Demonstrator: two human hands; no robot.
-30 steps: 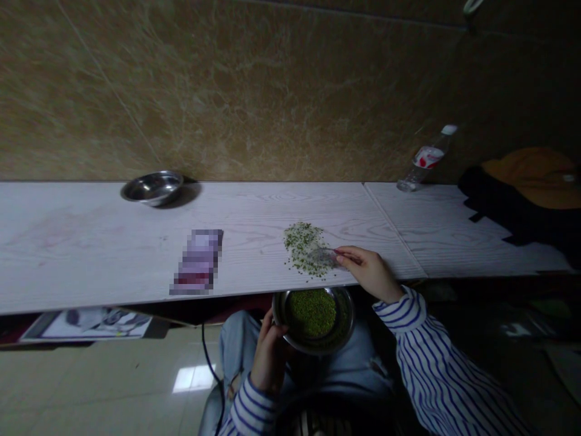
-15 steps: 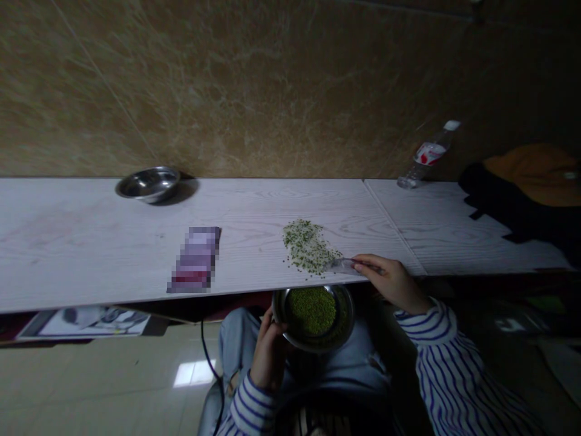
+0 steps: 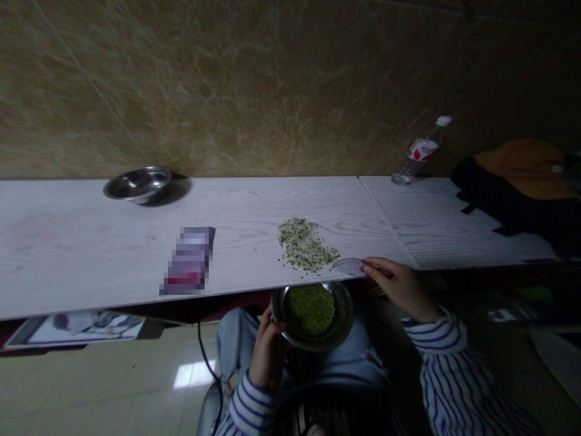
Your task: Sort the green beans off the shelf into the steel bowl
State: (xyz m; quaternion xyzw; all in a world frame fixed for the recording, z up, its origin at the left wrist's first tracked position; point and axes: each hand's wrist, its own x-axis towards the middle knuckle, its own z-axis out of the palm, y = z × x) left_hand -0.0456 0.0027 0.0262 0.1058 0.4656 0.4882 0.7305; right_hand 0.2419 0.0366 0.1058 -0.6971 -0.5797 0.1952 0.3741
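Note:
My left hand (image 3: 269,354) is closed on the left rim of a steel bowl (image 3: 347,315), below the table's front edge and over my lap. Green beans (image 3: 311,309), like mung beans, cover the bowl's bottom. My right hand (image 3: 397,284) pinches a clear, half-round plastic sheet (image 3: 348,265) that looks like a protractor. It is low over the table near the front edge, its tip close to the right side of a pile. That pile (image 3: 302,245) mixes white grains, like rice, with green beans; a few beans lie loose around it.
Another steel bowl (image 3: 138,184) stands at the back left by the wall. A blurred purple packet or phone-like object (image 3: 188,260) lies left of the pile. A plastic bottle (image 3: 422,151) stands at the back right, with a dark and orange cap (image 3: 521,172) beyond. A cable (image 3: 204,345) hangs below.
My right hand has drawn the clear plastic sheet slightly right, away from the pile's edge. My left hand still holds the bowl in place. The view has shifted a little.

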